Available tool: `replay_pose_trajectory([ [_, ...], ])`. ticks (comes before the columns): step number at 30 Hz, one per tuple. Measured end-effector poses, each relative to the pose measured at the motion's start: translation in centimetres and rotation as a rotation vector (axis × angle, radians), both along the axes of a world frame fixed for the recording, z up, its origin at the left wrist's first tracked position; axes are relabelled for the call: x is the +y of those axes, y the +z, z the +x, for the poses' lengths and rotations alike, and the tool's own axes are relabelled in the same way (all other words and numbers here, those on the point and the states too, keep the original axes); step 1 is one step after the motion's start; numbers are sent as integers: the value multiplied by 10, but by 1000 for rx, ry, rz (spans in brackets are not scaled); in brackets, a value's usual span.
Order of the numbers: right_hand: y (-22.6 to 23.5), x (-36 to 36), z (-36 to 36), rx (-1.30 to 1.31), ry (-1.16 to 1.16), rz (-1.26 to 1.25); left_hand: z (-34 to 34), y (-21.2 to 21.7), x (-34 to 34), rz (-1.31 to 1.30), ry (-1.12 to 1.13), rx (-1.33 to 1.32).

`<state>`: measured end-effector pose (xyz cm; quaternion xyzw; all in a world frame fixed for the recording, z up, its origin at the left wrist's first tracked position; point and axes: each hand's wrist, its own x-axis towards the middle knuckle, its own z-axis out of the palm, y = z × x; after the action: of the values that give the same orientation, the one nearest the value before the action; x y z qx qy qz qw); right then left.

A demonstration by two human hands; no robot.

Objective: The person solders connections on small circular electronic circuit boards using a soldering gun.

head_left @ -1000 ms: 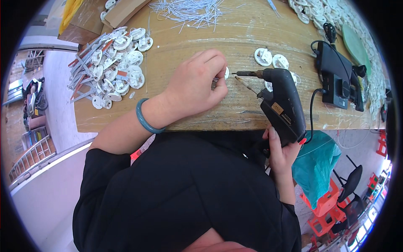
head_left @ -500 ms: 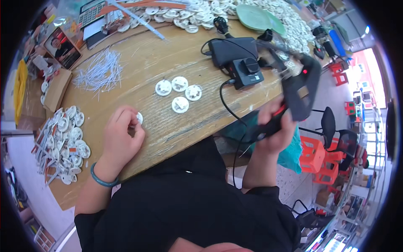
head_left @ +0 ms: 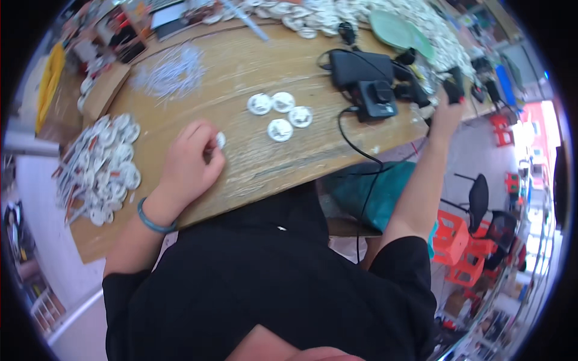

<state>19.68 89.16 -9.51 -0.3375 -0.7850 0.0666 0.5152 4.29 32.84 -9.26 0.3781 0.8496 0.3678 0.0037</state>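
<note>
My left hand (head_left: 194, 157) rests on the wooden table with its fingers curled and pinched. A small round white disc (head_left: 221, 140) pokes out at its fingertips, mostly hidden by them. Just to the right lies a loose cluster of white discs (head_left: 280, 130) with small metallic parts on their faces. My right arm reaches out to the far right, where my right hand (head_left: 446, 114) grips a black handheld device (head_left: 454, 85) with a touch of red; motion blurs it, and its front end is hard to make out.
Heaped discs with strips (head_left: 99, 171) lie at the left, below white thin strips (head_left: 174, 71). A black box (head_left: 361, 67), a small black camera-like device (head_left: 374, 101) and cables stand right of centre. Behind are a large disc pile (head_left: 307, 18) and a green plate (head_left: 392, 29).
My right hand has swung the black device away from me, up and outward to the table's far right. The left hand keeps its pose at the disc, while the whole view has shifted.
</note>
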Motion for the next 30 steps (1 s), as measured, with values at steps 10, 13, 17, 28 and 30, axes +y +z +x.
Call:
replay_pose_trajectory([
  [10,22,-238,3,756,979,-907,-9,9,-16,-111,-5,-85],
  [13,-10,-275,-11,810,1111,-986,-18,10,0,-124,-90,-175],
  [17,-25,-289,-30,858,1227,-1021,-32,16,42,17,-374,-397],
  [28,-20,-294,-36,895,1115,-1169,-163,-13,186,129,56,415],
  [30,-16,-297,-36,913,1116,-1134,-178,-14,203,75,88,459],
])
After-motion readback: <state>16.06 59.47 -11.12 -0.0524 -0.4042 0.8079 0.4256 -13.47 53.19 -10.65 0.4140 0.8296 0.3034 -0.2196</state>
